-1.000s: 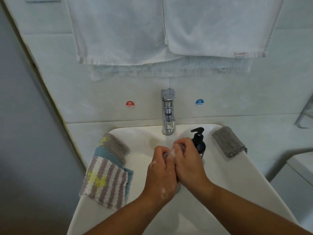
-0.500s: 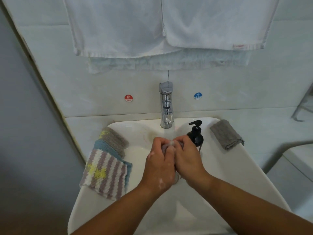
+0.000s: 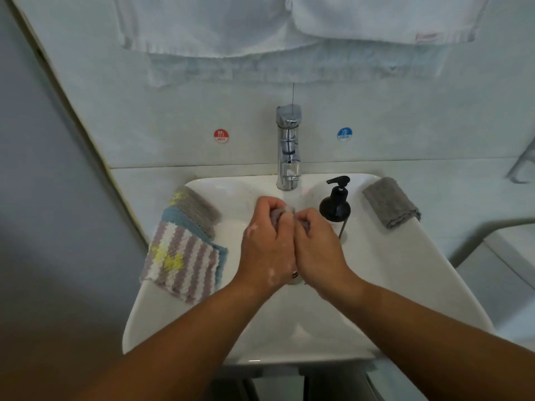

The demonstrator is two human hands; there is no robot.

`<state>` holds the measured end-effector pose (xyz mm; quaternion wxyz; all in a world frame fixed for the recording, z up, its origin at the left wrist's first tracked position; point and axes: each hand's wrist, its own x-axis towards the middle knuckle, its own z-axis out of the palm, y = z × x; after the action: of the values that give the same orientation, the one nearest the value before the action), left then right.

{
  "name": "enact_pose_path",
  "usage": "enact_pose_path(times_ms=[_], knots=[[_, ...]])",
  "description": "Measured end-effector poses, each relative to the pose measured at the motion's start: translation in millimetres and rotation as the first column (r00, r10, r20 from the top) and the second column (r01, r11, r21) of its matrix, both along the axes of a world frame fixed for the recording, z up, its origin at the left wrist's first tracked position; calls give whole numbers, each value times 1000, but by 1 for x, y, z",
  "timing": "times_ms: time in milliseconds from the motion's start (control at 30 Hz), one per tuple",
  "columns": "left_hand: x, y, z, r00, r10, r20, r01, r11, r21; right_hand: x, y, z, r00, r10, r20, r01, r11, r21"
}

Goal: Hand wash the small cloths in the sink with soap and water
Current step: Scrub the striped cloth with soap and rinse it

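Left grip (image 3: 267,244), right grip (image 3: 318,247) around cloth (image 3: 275,219)

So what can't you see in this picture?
Cloth: head view, mostly wrapped in the left hand and right hand; pattern unclear.
Drain: head view, nearly all behind the hands.
Towels: head view, cut off by the top edge.
Bottle: head view, lower part behind the right hand.
Tap: too blurred to tell whether water runs.
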<state>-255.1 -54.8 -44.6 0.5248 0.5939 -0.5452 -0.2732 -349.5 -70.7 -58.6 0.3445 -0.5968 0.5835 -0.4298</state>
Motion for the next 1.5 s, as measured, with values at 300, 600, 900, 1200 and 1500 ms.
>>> enact_pose_path(times_ms=[300,600,900,1200,1500], knots=[[-4,6,-12,994,-65,-83,76,988,133,1,-11,14,997,-68,46,72,994,-86],[3,-8,-10,991,50,-127,-16,966,256,10,3,13,998,21,56,-11,986,-167],[8,-14,3,981,124,-149,-101,984,149,10,7,5,996,77,44,-72,992,-103],[-8,-1,8,996,15,-93,-5,994,108,-2,-14,4,998,-8,69,3,997,78],[-17,2,-5,978,-13,-207,66,966,251,-6,-20,8,992,-79,94,84,996,-43]])
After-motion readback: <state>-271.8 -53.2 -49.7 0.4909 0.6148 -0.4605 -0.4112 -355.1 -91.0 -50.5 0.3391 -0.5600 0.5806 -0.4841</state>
